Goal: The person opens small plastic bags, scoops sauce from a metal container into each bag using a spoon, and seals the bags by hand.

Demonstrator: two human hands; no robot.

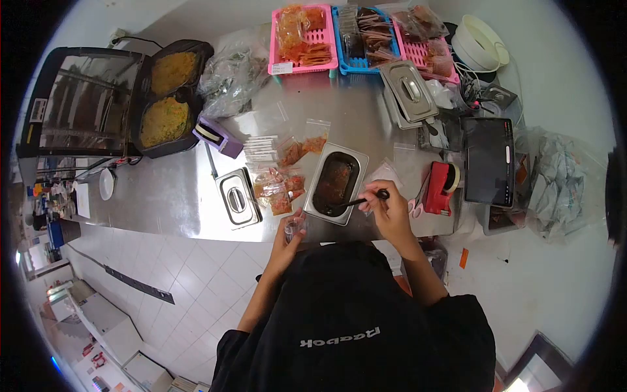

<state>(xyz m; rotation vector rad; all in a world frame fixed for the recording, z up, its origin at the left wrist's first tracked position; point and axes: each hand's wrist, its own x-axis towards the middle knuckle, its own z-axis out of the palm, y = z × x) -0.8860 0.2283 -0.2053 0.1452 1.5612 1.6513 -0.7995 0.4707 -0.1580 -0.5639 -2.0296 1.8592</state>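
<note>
My right hand (386,208) is closed around the handle of a black spoon (353,204), whose far end dips into the near part of a steel pan (360,159) of dark red sauce (336,181). Left of the pan's near corner, my left hand (291,234) holds a small clear container (295,225) at the table's front edge. Filled clear sachets (279,189) lie just beyond my left hand, beside the pan. A steel lid (238,198) rests farther left. An empty clear bag (385,173) lies between the pan and my right hand.
A red tape dispenser (439,188) and a dark tablet (488,162) stand to the right. A purple dispenser (217,137) sits left. Pink (277,68) and blue (343,67) baskets of sachets line the back, near another lidded steel pan (410,91).
</note>
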